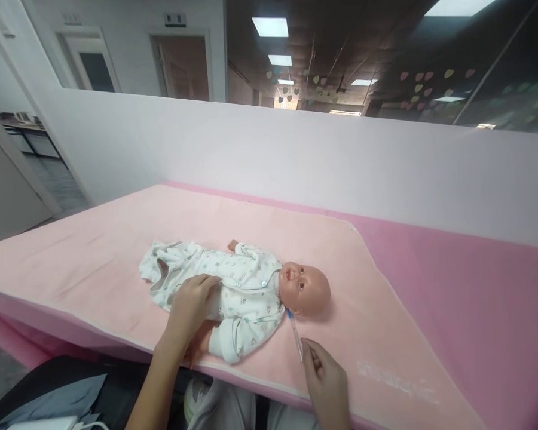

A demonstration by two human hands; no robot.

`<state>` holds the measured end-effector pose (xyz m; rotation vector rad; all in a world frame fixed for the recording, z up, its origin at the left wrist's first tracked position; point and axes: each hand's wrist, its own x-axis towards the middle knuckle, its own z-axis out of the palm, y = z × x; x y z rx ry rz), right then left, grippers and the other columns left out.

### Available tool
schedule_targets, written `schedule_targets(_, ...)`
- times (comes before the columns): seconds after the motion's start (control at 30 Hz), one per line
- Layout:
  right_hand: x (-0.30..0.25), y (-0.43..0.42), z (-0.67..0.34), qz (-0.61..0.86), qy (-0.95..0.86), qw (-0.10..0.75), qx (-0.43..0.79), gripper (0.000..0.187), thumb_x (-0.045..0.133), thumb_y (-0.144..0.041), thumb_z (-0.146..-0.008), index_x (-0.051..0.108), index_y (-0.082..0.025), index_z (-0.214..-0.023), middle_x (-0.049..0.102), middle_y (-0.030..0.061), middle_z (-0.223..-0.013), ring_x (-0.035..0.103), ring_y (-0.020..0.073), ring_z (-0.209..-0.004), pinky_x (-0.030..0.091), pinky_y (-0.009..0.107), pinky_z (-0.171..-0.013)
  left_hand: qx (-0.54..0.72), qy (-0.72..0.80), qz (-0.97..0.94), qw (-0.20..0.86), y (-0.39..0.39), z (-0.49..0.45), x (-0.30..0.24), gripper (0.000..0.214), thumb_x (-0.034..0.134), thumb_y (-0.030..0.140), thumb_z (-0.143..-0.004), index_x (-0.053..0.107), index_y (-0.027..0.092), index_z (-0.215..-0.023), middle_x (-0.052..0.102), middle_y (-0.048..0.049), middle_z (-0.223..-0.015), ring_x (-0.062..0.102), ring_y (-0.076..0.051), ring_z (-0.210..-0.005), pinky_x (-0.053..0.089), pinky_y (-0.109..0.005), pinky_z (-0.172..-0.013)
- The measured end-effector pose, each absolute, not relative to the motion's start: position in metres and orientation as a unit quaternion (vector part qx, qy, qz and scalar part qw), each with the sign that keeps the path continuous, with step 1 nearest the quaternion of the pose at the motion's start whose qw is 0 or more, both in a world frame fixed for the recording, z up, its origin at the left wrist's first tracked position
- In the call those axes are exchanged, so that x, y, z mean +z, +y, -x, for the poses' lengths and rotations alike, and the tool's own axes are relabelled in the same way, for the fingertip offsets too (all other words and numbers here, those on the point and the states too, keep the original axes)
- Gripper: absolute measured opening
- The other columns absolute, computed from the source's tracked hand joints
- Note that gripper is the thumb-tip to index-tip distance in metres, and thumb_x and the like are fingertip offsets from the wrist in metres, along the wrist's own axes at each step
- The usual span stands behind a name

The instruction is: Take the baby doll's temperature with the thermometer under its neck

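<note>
A baby doll [307, 289] lies on its back with its head to the right, dressed in a white patterned outfit [246, 298] with the front fastened by snaps. My left hand [192, 298] is on the doll's middle, its bent fingers closed on the outfit's front edge. Beside the doll's neck is a slim clear thermometer [295, 335] with a blue end pointing toward the neck. My right hand [325, 376] has thumb and forefinger pinched at the thermometer's near end. The doll's near arm bends toward me, its hand partly hidden by my left forearm.
A pale pink mat [116, 239] covers the table over a darker pink cloth [466, 286]. Behind it stands a white partition [296, 155] with a window above. My lap and a dark bag with a white device [45, 423] are below the near edge.
</note>
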<state>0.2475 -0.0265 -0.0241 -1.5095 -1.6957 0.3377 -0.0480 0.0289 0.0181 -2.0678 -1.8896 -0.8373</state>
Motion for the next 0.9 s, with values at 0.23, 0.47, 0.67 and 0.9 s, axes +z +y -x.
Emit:
schedule_targets(0.23, -0.025, -0.019, -0.243, 0.627, -0.685, 0.345, 0.135, 0.033, 0.040, -0.037, -0.084, 0.065, -0.016, -0.083, 0.059, 0.0013, -0.056, 0.054, 0.0138, -0.049, 0.042, 0.022, -0.050, -0.232, -0.670, 0.702, 0.070, 0.030, 0.038, 0.031, 0.025, 0.042, 0.022, -0.086, 0.064, 0.022, -0.098, 0.066, -0.0050, -0.098, 0.060, -0.023, -0.087, 0.042, -0.031, -0.069)
schedule_targets(0.47, -0.012, -0.010, -0.236, 0.674, -0.699, 0.201, 0.129, 0.021, 0.047, -0.028, -0.079, 0.061, -0.019, -0.092, 0.057, -0.0015, -0.059, 0.056, 0.0151, -0.054, 0.038, 0.022, -0.053, -0.214, -0.659, 0.717, 0.072, 0.045, 0.035, 0.023, 0.032, 0.037, 0.013, -0.085, 0.067, 0.019, -0.095, 0.066, -0.0090, -0.092, 0.060, -0.026, -0.087, 0.041, -0.037, -0.078)
schedule_targets(0.67, -0.004, 0.001, -0.243, 0.668, -0.709, 0.153, 0.166, 0.017, 0.047, -0.030, -0.079, 0.059, -0.021, -0.089, 0.053, -0.0049, -0.053, 0.055, 0.0138, -0.052, 0.035, 0.020, -0.051, -0.267, -0.660, 0.701, 0.041, 0.046, 0.044, 0.018, 0.028, 0.038, 0.024, -0.087, 0.064, 0.020, -0.094, 0.066, -0.0073, -0.094, 0.060, -0.024, -0.082, 0.043, -0.035, -0.074)
schedule_targets(0.9, -0.039, -0.004, -0.254, 0.607, -0.759, 0.225, 0.070, 0.019, 0.040, -0.019, -0.078, 0.058, -0.023, -0.082, 0.058, -0.0012, -0.065, 0.056, 0.0123, -0.054, 0.038, 0.019, -0.047, -0.328, -0.660, 0.675, -0.018, 0.032, 0.089, 0.035, 0.027, 0.047, 0.038, -0.082, 0.063, 0.022, -0.096, 0.064, -0.0065, -0.097, 0.058, -0.024, -0.090, 0.046, -0.032, -0.075)
